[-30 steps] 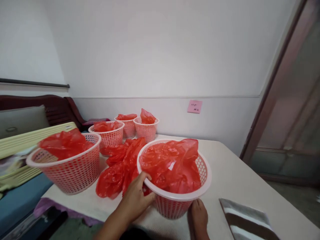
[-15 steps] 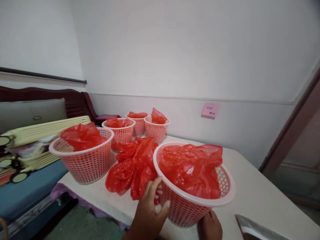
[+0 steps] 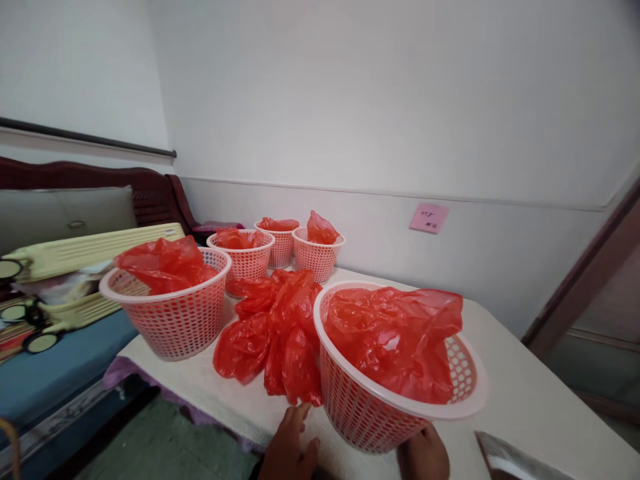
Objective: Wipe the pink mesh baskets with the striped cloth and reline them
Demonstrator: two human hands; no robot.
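Observation:
A pink perforated plastic basket (image 3: 370,420) stands close in front of me, with a crumpled red plastic bag (image 3: 395,340) inside. My right hand (image 3: 427,453) is against its lower right side, below the rim; the fingertips are hidden, so I cannot tell whether it grips. My left hand (image 3: 290,447) is low, just left of the basket and apart from it, fingers stretched and thumb spread, holding nothing. Its fingertips lie near the lower edge of a heap of red plastic bags (image 3: 280,333) on the white table (image 3: 520,373).
At the left of the table stands another pink basket (image 3: 185,327) with a red bag. Several smaller-looking ones (image 3: 320,257) are at the back. A dark-edged flat object (image 3: 515,457) lies front right. Beyond the left edge are a yellow suitcase (image 3: 100,250) and a bed (image 3: 70,357).
My left hand has let go of the near basket's rim and dropped down toward me. My right hand stays by the basket's lower side. The view has shifted slightly.

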